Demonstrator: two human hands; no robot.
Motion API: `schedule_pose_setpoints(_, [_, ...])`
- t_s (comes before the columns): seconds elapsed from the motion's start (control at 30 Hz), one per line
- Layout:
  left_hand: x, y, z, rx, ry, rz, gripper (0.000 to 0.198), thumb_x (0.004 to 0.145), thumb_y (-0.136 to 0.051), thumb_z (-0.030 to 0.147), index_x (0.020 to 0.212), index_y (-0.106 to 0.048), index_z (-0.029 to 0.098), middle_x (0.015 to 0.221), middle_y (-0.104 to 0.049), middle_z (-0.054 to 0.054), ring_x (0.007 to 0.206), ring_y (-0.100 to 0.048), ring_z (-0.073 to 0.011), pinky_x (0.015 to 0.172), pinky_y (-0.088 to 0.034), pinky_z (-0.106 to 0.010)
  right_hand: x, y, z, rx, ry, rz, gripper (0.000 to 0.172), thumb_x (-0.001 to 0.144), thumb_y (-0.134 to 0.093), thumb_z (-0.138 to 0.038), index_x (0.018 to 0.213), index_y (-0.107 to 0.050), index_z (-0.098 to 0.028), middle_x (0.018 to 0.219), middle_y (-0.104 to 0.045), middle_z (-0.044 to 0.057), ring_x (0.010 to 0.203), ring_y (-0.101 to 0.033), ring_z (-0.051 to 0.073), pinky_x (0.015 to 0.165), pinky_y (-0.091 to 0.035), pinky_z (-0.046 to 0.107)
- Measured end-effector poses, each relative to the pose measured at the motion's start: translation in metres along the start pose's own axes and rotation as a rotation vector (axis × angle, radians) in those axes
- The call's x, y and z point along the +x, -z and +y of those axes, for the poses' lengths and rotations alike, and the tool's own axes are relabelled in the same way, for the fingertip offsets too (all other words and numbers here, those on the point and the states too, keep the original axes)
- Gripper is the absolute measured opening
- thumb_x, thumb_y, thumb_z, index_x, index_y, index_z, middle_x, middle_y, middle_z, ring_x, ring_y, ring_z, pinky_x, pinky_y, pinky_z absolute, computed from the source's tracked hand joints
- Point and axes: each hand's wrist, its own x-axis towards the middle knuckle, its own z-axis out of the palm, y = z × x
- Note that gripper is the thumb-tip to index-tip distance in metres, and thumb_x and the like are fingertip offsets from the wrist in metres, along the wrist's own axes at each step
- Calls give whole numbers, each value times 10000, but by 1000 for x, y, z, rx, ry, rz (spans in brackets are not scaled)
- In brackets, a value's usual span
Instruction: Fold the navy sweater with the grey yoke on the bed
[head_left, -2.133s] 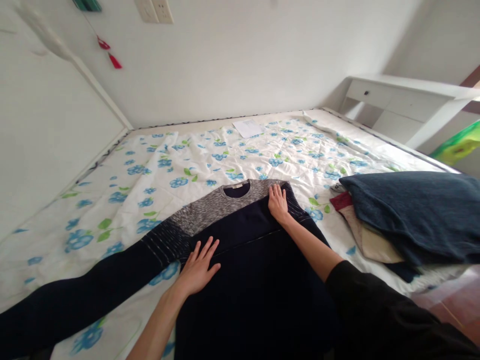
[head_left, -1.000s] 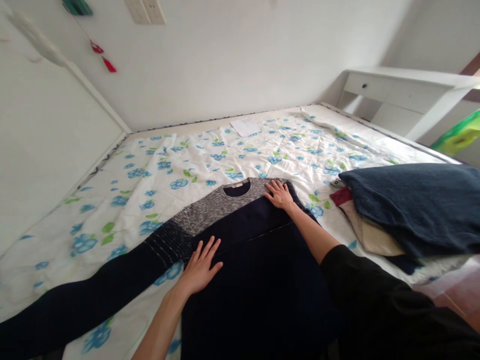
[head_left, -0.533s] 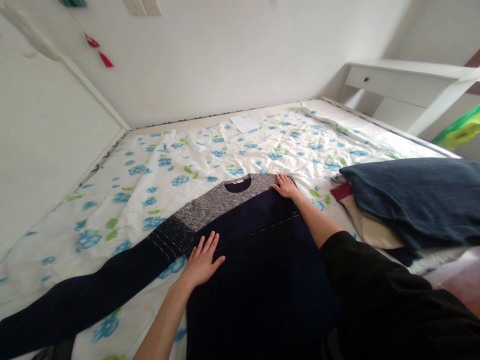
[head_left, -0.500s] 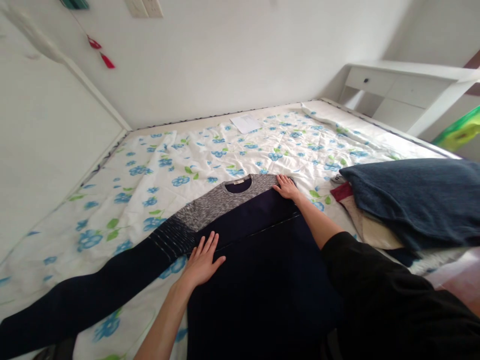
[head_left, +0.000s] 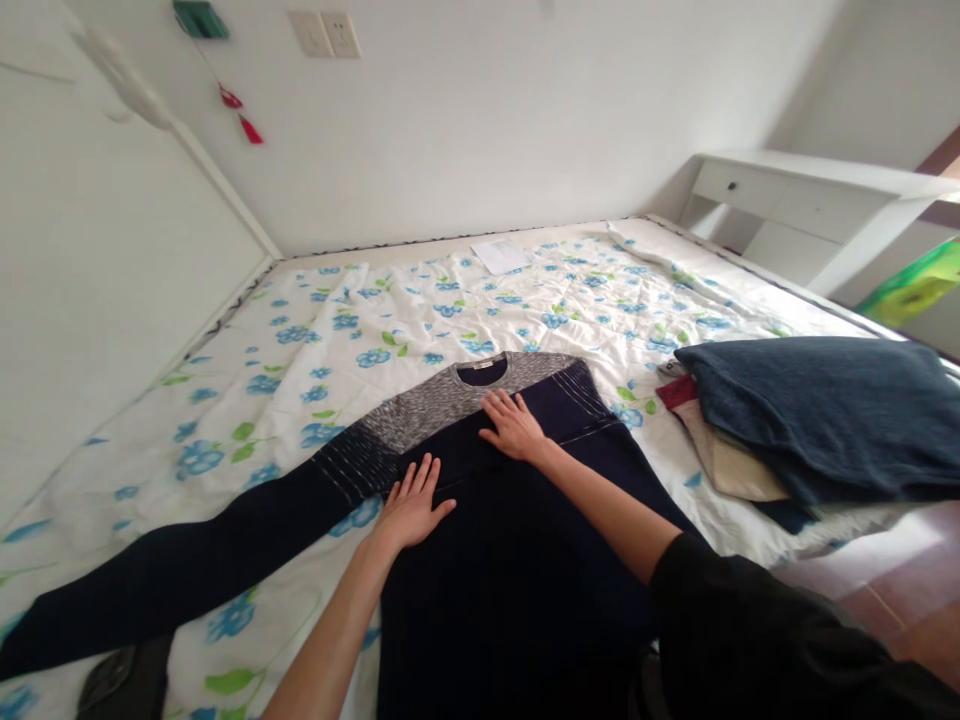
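Note:
A dark navy sweater [head_left: 517, 560] with a speckled grey yoke lies on a flowered bed sheet [head_left: 420, 320], its neckline away from me. One sleeve stretches out to the lower left; the other side lies along the body's right edge. My left hand [head_left: 414, 507] rests on the sweater near the armpit of the outstretched sleeve, fingers apart. Just below the neckline, my right hand [head_left: 514, 427] lies on the chest, its fingers spread. Neither hand grips the cloth.
Folded clothes [head_left: 817, 410], dark blue on top, lie at the right. A white paper [head_left: 500, 257] is near the wall. A dark object [head_left: 127, 685] sits at the lower left. A white desk [head_left: 802, 205] stands back right.
My right hand has moved left from the sweater's right shoulder to the chest below the neckline, uncovering that shoulder. My left hand stays on the cloth. The view has shifted slightly.

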Motion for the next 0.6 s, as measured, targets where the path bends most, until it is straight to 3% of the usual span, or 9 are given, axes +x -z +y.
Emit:
schedule_pose_setpoints(0.1, [1,-1,-2,-1,-10,4,965,1094,-399,655,1898,-123,199,1942,21,-99,1822,-83,-397,1426,-260,-628,-20,-11,-5,20,3,-43,772,1173,-363,-717,1852,-395,-350,1927,-273,-16,1805,-210,333,1471,-154,535])
schedule_pose_setpoints(0.4, [4,-5,-7,-11,-24,32,975,1082,-408,705,1898,-158,234,1952,-58,-105,1821,-121,-402,1413,-279,-613,-63,31,135,-57,-354,-89,798,1195,-329,-704,1888,-291,-312,1960,-183,31,1820,-135,338,1468,-125,574])
schedule_pose_setpoints(0.6, [0,0,-4,-12,-14,15,982,1080,-437,657,1898,-135,205,1944,1,-114,1819,-112,-406,1419,-274,-618,-76,36,173,-68,-473,-128,829,1203,-276,-675,1903,-214,-236,1964,-138,90,1822,-129,329,1457,-150,598])
